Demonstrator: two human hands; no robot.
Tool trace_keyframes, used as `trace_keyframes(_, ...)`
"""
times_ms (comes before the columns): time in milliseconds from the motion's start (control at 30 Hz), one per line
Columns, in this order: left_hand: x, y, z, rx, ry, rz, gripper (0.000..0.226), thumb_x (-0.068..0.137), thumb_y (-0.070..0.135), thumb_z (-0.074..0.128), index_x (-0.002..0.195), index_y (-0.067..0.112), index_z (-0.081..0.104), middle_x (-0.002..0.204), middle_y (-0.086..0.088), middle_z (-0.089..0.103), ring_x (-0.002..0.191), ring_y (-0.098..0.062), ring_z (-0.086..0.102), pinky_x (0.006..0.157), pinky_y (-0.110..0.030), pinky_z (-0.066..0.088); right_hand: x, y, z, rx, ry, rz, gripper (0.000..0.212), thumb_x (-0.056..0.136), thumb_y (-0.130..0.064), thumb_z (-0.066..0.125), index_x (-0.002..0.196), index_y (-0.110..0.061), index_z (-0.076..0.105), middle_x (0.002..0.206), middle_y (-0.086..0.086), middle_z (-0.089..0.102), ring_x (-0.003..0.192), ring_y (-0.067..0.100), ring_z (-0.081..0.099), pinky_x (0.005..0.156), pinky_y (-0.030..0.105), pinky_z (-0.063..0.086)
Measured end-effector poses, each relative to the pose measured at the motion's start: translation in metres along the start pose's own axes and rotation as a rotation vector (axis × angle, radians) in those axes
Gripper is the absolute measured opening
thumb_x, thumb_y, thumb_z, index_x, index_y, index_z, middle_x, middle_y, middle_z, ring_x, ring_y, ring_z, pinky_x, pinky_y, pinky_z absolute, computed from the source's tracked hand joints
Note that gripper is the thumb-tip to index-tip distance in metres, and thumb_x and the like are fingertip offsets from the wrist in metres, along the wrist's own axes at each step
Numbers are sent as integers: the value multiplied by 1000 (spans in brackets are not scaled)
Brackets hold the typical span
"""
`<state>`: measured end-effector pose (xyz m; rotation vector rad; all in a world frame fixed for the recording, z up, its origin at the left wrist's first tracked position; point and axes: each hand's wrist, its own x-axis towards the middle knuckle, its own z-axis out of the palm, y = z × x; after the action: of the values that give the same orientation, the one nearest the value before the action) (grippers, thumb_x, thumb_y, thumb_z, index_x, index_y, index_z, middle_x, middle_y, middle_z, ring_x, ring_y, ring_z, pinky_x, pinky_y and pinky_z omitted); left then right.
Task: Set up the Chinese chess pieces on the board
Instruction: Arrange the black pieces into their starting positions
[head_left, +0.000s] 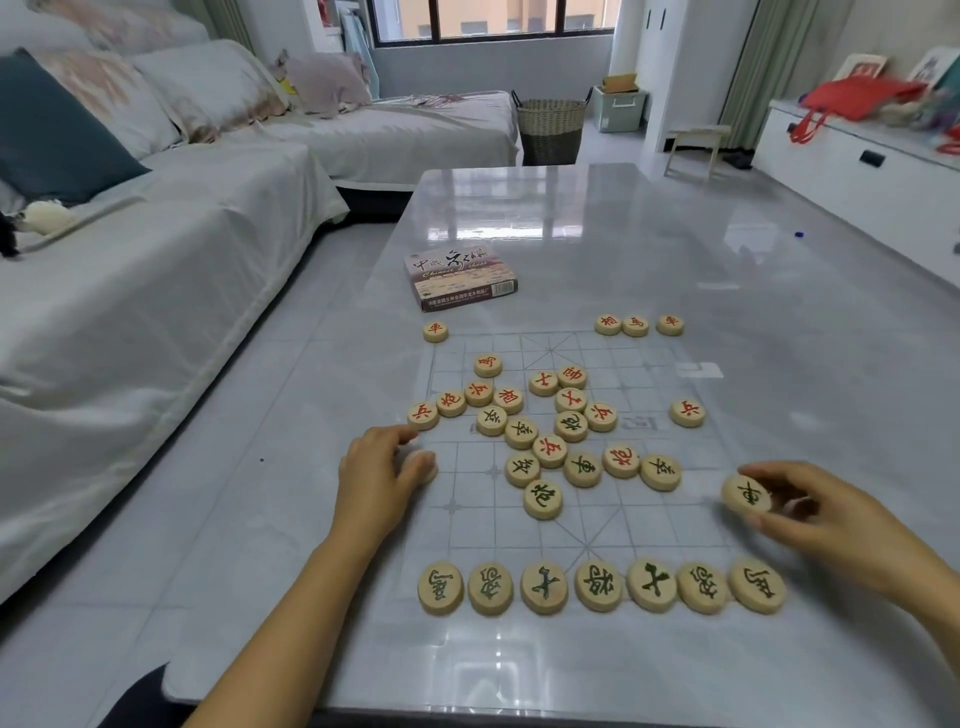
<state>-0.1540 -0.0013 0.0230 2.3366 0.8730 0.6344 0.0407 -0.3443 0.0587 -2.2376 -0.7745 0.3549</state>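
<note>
Our right hand (821, 512) pinches a green-lettered piece (748, 493) beside the board (649, 522). Our left hand (382, 470) curls round a pale piece (422, 464).

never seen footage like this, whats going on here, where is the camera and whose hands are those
No machine here: one camera worn on a person's head looks down at their own two bare hands. On the grey table lies a clear chess board with printed lines. Seven dark-lettered pieces stand in a row along the near edge; a loose pile of red and dark ones sits mid-board. The game box lies beyond. The right hand pinches a dark-lettered disc; the left hand grips another disc at the board's left edge.
</note>
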Motion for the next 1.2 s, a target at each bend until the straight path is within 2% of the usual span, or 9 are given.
trace_keyframes(100, 8, 21, 5, 31, 11, 57, 30, 85, 26, 63, 112, 14, 60, 116, -5, 61, 108, -24, 51, 96, -41, 40, -11, 18, -2, 12, -1, -8, 42, 74, -5, 74, 93, -39, 57, 98, -7, 62, 88, 10, 58, 71, 7, 41)
trace_keyframes(267, 25, 66, 25, 92, -174, 228, 27, 87, 18, 59, 113, 12, 62, 112, -10, 62, 107, -26, 52, 92, -38, 42, -15, 31, -3, -19, 47, -80, 49, 74, -1, 72, 96, -42, 54, 100, -9, 56, 92, -7, 51, 74, 5, 40)
trace_keyframes(500, 41, 79, 38, 92, -224, 102, 24, 87, 13, 59, 110, 8, 61, 113, -12, 60, 101, -24, 56, 83, -32, 44, -22, 42, 4, 19, 78, -116, 50, 75, 1, 70, 99, -40, 54, 105, -8, 55, 98, -4, 50, 84, 0, 36)
trace_keyframes(633, 35, 67, 34, 44, -195, 35, 21, 86, 16, 61, 106, 11, 60, 108, -7, 60, 91, -16, 53, 77, -27, 41, -25, 44, 2, 35, 55, -133, 46, 75, 3, 68, 100, -35, 57, 107, -10, 55, 102, -6, 49, 84, 0, 36)
trace_keyframes(733, 28, 64, 29, 24, -191, 66, 20, 87, 12, 58, 107, 12, 60, 107, -6, 60, 89, -14, 52, 77, -25, 40, -28, 45, -7, 60, -6, -117, 43, 75, 2, 68, 99, -31, 59, 109, -11, 54, 101, -5, 50, 83, 0, 36)
trace_keyframes(833, 21, 73, 29, 15, -210, 160, 19, 85, 10, 59, 104, 10, 61, 106, -7, 60, 88, -13, 51, 77, -24, 39, -36, 48, -11, -32, -56, -133, 43, 74, -3, 71, 99, -35, 57, 109, -14, 52, 108, -3, 44, 86, 3, 34)
trace_keyframes(1000, 10, 102, 45, 81, -304, 325, 35, 83, 20, 64, 117, 14, 59, 101, -2, 51, 94, -16, 48, 78, -25, 37, -48, 51, -5, -57, -44, -140, 46, 73, -6, 72, 101, -38, 55, 107, -14, 51, 110, -1, 41, 90, 3, 31)
trace_keyframes(1100, 8, 112, 57, 200, -419, 328, 48, 80, 27, 68, 126, 18, 54, 104, -3, 45, 103, -20, 43, 80, -27, 35, -49, 52, -5, -81, -53, -146, 46, 73, -6, 71, 100, -38, 55, 106, -14, 50, 109, -1, 41, 90, 4, 31)
trace_keyframes(1200, 9, 113, 65, 292, -490, 304, 53, 77, 31, 70, 125, 17, 53, 112, -9, 47, 108, -24, 43, 90, -35, 42, -51, 53, -6, -80, -81, -141, 47, 71, -6, 71, 98, -40, 54, 107, -15, 50, 109, 0, 40, 89, 5, 31)
